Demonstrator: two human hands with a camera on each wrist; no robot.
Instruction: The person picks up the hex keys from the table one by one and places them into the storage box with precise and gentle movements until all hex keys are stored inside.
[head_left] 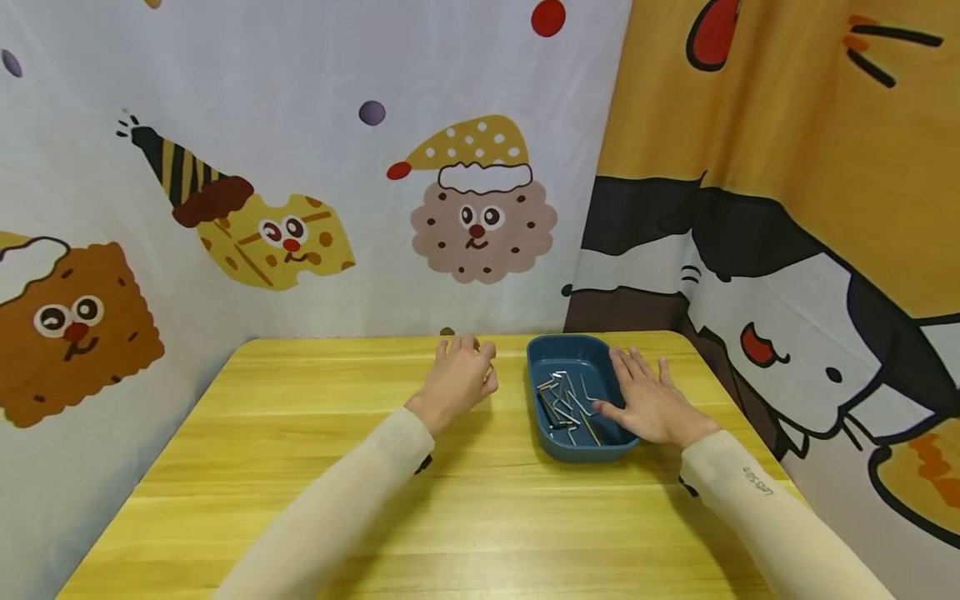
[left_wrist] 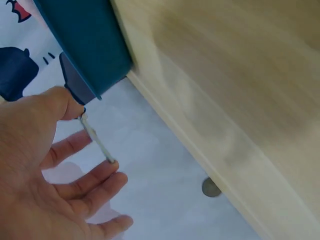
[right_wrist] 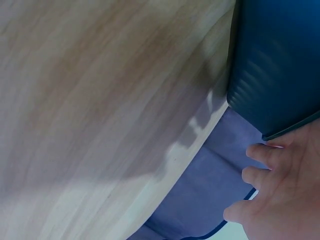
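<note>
My left hand (head_left: 457, 382) is over the far part of the table, left of a dark blue plastic bin (head_left: 585, 454). In the left wrist view it pinches a thin metal hex key (left_wrist: 98, 140) between thumb and fingertips. The fingers mostly cover it in the head view. Inside the bin lies a loose pile of bent metal hex keys (head_left: 566, 408), mostly silver, with a dark one among them. My right hand (head_left: 654, 406) rests on the bin's right rim with fingers extended and the thumb reaching over the inside.
The yellow wood-grain table (head_left: 300, 433) ends at a back edge just beyond the bin and left hand. Close behind hangs a white cloth (head_left: 300, 67) with cartoon prints, and an orange cartoon curtain (head_left: 795, 125) stands along the right side.
</note>
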